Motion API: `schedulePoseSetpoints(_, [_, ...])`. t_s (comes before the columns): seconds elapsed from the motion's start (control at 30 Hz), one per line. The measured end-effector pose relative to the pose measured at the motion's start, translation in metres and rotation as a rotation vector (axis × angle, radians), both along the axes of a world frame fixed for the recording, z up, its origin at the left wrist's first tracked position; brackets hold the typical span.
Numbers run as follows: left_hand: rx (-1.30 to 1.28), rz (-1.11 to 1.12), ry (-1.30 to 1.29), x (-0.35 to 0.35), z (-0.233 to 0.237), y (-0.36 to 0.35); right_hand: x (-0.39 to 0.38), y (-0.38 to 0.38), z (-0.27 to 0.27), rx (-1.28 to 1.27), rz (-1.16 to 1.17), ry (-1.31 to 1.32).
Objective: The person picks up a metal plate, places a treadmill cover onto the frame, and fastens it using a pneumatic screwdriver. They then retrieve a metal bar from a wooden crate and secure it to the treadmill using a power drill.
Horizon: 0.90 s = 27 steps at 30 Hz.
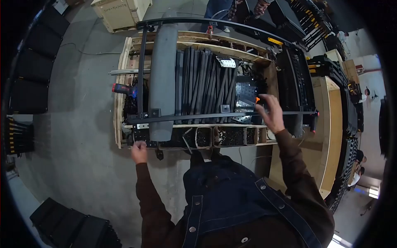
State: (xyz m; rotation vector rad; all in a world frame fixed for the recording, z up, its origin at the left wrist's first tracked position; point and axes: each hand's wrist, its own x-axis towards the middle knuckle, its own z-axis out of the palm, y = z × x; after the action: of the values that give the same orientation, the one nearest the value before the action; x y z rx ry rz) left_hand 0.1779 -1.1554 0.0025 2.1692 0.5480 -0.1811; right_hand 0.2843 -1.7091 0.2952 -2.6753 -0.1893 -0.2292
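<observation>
My left hand (139, 152) is closed near the crate's front left corner, beside the near row of compartments; what it holds, if anything, is too small to name. My right hand (271, 114) is open, thumb and fingers apart, at the frame's near bar on the right. The black metal frame (194, 118) lies across the wooden crate (120, 103), with a thick grey tube (164, 74) under its bars at left. Many long black bars (200, 82) fill the crate's middle. Perforated metal plates (246, 93) lie just left of my right hand.
A red and black power tool (122, 88) rests at the crate's left edge. Small dark parts fill front compartments (203, 136), with an L-shaped metal rod (187, 140) there. Another person (219, 10) stands beyond the crate. A wooden box (328, 136) is at right, a pale crate (118, 12) behind.
</observation>
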Motion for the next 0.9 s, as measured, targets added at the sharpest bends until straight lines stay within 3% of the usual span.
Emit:
schedulePoseSetpoints(0.07, [-0.648, -0.207, 0.262, -0.021, 0.071, -0.064, -0.002, -0.082, -0.004, -0.163, -0.069, 0.158])
schedulePoseSetpoints(0.13, [-0.994, -0.203, 0.271, -0.004, 0.168, -0.15, -0.006, -0.143, -0.028, -0.232, -0.101, 0.254])
schedulePoseSetpoints(0.2, [-1.073, 0.098, 0.026, 0.029, 0.198, -0.216, -0.014, -0.176, -0.045, -0.465, -0.046, 0.416])
schedulePoseSetpoints(0.3, [-1.08, 0.305, -0.1, 0.078, 0.182, -0.246, -0.032, -0.174, -0.056, -0.463, -0.041, 0.316])
schedulePoseSetpoints(0.47, [-1.034, 0.32, -0.077, 0.084, 0.171, -0.231, -0.063, -0.163, -0.079, -0.313, -0.109, 0.12])
schedulePoseSetpoints(0.53, [-1.05, 0.317, -0.083, 0.087, 0.168, -0.227, -0.065, -0.129, -0.049, -0.073, -0.157, -0.267])
schedulePoseSetpoints(0.57, [-1.054, 0.294, -0.067, 0.086, 0.169, -0.226, -0.078, -0.117, -0.038, -0.026, -0.112, -0.223])
schedulePoseSetpoints(0.63, [-1.047, 0.267, -0.048, 0.083, 0.165, -0.218, -0.105, -0.087, -0.042, 0.211, 0.23, -0.008])
schedulePoseSetpoints(0.67, [-1.03, 0.256, -0.051, 0.083, 0.17, -0.219, -0.108, -0.073, -0.06, 0.274, 0.387, 0.167])
schedulePoseSetpoints(0.7, [-1.03, 0.265, -0.024, 0.083, 0.177, -0.22, -0.104, -0.055, -0.083, 0.325, 0.357, 0.337])
schedulePoseSetpoints(0.77, [-1.017, 0.307, 0.031, 0.083, 0.18, -0.217, -0.071, -0.033, -0.17, 0.511, 0.169, 0.454])
schedulePoseSetpoints(0.9, [-0.912, 0.343, 0.122, 0.086, 0.19, -0.213, 0.026, 0.023, -0.28, 0.309, -0.278, 0.47])
